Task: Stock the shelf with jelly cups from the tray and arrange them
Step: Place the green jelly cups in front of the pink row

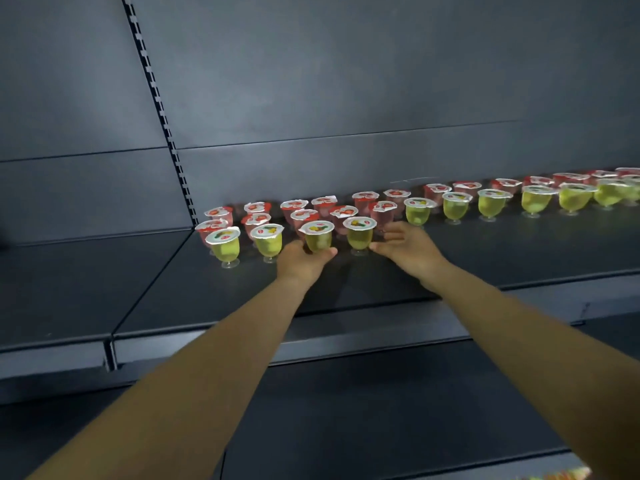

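Head view. Dark grey metal store shelving, slotted upright (162, 119) at far left, plain back panel (346, 81) behind; matte dark shelf deck (485, 244) carrying the stock, a second lower shelf (381, 410) beneath the forearms.

Left hand (301, 259) cupped round the foot and lower bowl of a yellow-green clear plastic jelly cup with white foil lid (318, 237); fingers curled under, thumb tip showing at its right side. Cup upright, long axis vertical, lid just above the knuckles. Cannot tell whether the foot is seated on the deck or held just off it.

Right hand (405, 245) loose, fingers part-straight, holding nothing; fingertips just beside the neighbouring yellow-green cup (359, 235), possibly touching its foot. Nearer hand for that cup.

Left of the held cup: two more yellow-green cups (266, 240) in the front row. Behind: red jelly cups (304, 216) bunched in uneven rows. Rightward, past the right hand: yellow-green row (491, 202) running on, red row behind.

Tray not in view. Likely step: setting the held cup into line with front-row neighbours.
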Demonstrator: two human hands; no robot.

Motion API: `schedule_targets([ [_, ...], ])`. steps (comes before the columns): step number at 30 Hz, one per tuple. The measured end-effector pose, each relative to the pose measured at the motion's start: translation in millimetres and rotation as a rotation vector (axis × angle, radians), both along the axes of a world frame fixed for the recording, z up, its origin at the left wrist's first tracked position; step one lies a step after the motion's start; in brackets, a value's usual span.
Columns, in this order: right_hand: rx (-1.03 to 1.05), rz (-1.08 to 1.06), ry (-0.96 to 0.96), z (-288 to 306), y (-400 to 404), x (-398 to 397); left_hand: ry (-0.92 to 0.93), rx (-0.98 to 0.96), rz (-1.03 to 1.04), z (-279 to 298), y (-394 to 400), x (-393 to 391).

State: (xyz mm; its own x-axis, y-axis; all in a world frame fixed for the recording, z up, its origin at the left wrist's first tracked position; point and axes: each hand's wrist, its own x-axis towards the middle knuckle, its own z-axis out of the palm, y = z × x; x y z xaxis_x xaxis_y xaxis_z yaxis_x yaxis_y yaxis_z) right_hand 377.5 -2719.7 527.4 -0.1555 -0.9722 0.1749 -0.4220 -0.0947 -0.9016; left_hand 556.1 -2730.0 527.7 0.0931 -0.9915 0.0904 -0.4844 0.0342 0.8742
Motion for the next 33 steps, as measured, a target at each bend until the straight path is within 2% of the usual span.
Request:
schedule_targets([
  [3, -0.035, 0.024, 0.314, 15.2, 46.7, -27.6, -0.203, 0.002, -0.126, 15.2, 35.7, 4.0],
  [6, -0.032, 0.080, 0.662, 24.9, 106.8, -54.7, -0.564, -0.167, -0.213, 21.8, 82.5, 0.7],
  [9, 0.028, 0.113, 0.907, 21.0, 170.1, -76.2, -0.871, -0.352, -0.270, 19.2, 138.5, -10.3],
  [13, 0.116, 0.122, 1.082, -9.3, 241.6, -99.8, -0.962, -0.323, -0.372, -6.8, 206.7, -34.2],
  [16, 0.203, 0.144, 1.108, -39.8, 280.9, -117.4, -0.980, -0.222, -0.424, -42.9, 246.8, -55.0],
  [19, 0.256, 0.175, 1.071, -77.3, 308.0, -137.0, -1.025, -0.172, -0.487, -88.5, 271.6, -73.9],
  [24, 0.350, 0.206, 0.989, -157.3, 325.9, -164.3, -0.999, -0.010, -0.579, -182.0, 294.4, -103.6],
  [29, 0.487, 0.240, 0.881, -270.3, 321.6, -193.7, -0.928, 0.262, -0.621, -306.3, 295.3, -134.9],
  [33, 0.687, 0.305, 0.738, -376.8, 313.9, -217.3, -0.741, 0.608, -0.566, -418.9, 300.6, -157.0],
])
